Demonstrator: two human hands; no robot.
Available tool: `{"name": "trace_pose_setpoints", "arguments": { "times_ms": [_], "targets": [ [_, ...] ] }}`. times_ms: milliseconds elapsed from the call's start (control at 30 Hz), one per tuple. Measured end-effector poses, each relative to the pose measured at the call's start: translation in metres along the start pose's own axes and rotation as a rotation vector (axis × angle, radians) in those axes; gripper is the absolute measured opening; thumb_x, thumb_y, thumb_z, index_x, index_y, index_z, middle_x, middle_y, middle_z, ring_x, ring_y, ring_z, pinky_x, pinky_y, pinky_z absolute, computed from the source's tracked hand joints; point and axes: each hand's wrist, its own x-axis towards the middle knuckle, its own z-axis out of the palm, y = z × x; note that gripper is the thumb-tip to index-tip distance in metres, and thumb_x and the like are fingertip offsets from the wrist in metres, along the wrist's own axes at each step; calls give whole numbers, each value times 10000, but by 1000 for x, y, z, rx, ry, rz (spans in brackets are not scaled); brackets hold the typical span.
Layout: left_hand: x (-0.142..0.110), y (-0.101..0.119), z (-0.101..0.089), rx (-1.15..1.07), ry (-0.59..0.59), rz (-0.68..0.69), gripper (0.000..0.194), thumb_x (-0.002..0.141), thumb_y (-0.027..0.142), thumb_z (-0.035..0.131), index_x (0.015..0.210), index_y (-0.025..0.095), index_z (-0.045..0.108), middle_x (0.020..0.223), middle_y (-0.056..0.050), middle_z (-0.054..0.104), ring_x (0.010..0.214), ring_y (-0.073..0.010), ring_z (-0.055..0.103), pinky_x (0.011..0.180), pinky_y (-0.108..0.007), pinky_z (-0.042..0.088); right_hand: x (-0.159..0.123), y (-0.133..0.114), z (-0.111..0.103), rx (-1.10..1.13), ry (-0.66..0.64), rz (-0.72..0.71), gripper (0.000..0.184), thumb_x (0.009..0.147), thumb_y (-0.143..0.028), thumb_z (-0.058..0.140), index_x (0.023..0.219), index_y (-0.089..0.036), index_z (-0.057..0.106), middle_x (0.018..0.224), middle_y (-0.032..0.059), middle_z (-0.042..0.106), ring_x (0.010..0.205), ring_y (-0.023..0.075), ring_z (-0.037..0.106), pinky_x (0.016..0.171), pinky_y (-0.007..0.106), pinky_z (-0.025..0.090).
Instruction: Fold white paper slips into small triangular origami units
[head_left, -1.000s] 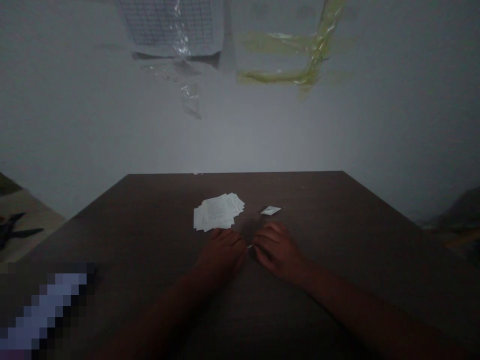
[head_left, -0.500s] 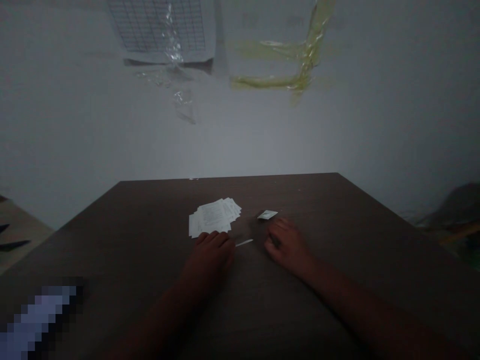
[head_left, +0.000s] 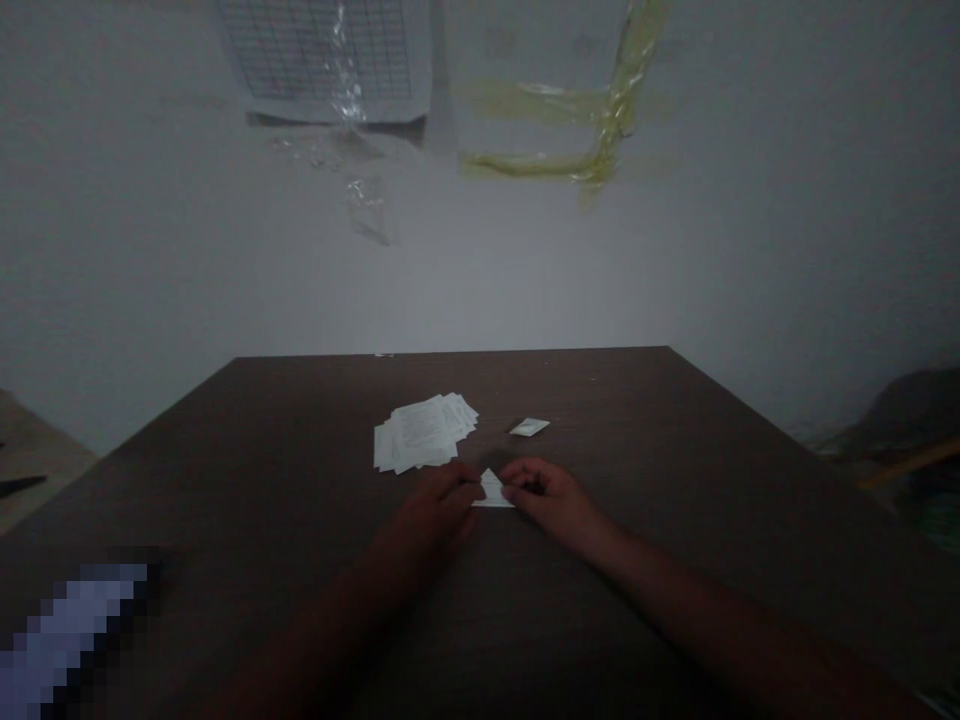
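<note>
Between my hands, low over the dark table, is a small piece of white paper (head_left: 491, 490) folded to a triangle with its point away from me. My left hand (head_left: 442, 500) pinches its left side, thumb and fingers closed. On the right side, my right hand (head_left: 551, 497) grips it between thumb and curled fingers. Just beyond my left hand lies a loose pile of printed paper sheets (head_left: 425, 432). A small folded paper piece (head_left: 530, 427) rests beyond my right hand.
The brown table (head_left: 300, 420) meets a pale wall (head_left: 480, 280). A gridded sheet (head_left: 322, 50) and yellow tape (head_left: 540, 165) are stuck on the wall. A pixelated, blurred-out object (head_left: 75, 630) lies at the near left.
My right hand has moved left and toward me and now grips the paper with my left hand. The paper, earlier a thin edge by my left hand, now shows as a triangle.
</note>
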Motion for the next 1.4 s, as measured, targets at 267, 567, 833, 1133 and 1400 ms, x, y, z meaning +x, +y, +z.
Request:
{"name": "trace_pose_setpoints", "arguments": {
  "times_ms": [267,567,833,1133,1400],
  "targets": [
    [8,-11,6,-101,-162,-249,315,996,61,678,1238,251,745,1238,-72,825,1171,-289,809,1071,-456,686,2,1,-7,-219,11,-160,54,995,-233,782,1020,-263,819,1046,48,851,1016,261,787,989,426,606],
    [12,-9,3,11,-240,-210,288,977,64,680,1180,237,789,1171,-65,831,1145,-293,782,1063,-460,631,0,2,-6,-499,-22,-413,220,924,-61,788,974,-266,726,1010,28,791,1073,277,737,1001,431,574],
    [11,-5,-2,4,-269,-196,230,955,51,689,1076,216,794,1196,-79,823,1170,-301,748,1092,-477,606,3,11,-6,-543,-75,-457,226,917,-67,870,979,-249,751,1130,62,818,1156,292,737,1063,464,567],
    [5,-29,-6,-173,-299,-209,227,1009,81,711,1084,246,847,1387,-86,830,1329,-278,757,1156,-459,622,5,15,-9,-538,-82,-449,179,976,-99,865,1038,-262,826,1173,74,838,1200,302,748,1090,496,583],
    [7,-34,-4,-215,-279,-267,177,1009,116,719,1062,242,831,1343,-98,841,1309,-286,776,1167,-474,622,6,16,-8,-517,-69,-430,187,960,-82,868,1010,-256,821,1156,69,835,1186,297,750,1089,488,580]
  ]
}}
